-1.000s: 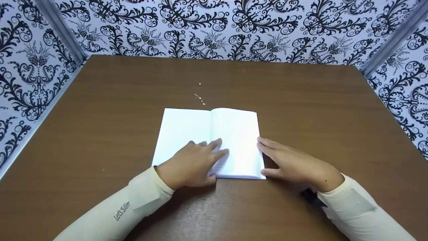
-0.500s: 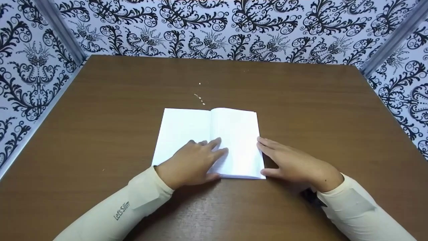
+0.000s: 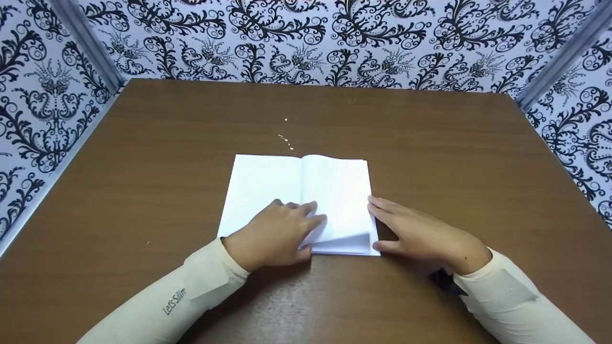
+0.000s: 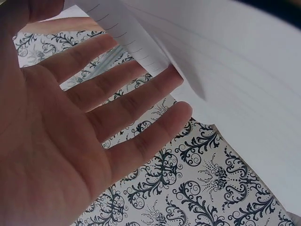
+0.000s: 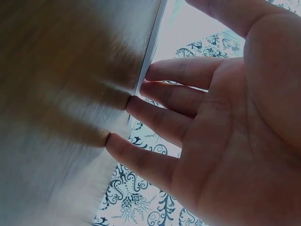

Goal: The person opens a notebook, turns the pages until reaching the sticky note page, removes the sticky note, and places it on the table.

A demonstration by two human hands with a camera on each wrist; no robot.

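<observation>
An open notebook (image 3: 265, 177) with white pages lies in the middle of the brown table. Over its lower middle is my left hand (image 3: 275, 234), fingers spread across the fold and thumb at the bottom edge. A leaf on the right-hand side is bowed up there, with a shadow under its lower edge. In the left wrist view, the straight fingers of the left hand (image 4: 70, 127) reach to ruled pages (image 4: 136, 44). My right hand (image 3: 420, 231) lies along the notebook's right edge; in the right wrist view its fingertips (image 5: 133, 102) meet that edge and the tabletop.
Small pale crumbs (image 3: 286, 140) are scattered on the table (image 3: 430, 134) beyond the notebook. Walls with black scroll-patterned paper (image 3: 377, 28) stand behind the table and on both sides. A dark object (image 3: 448, 282) shows under the right wrist.
The right-hand leaf has bowed up near its lower edge, baring a shadowed strip beneath. My left thumb slid right along the bottom edge, then back a little. My right hand has stayed still.
</observation>
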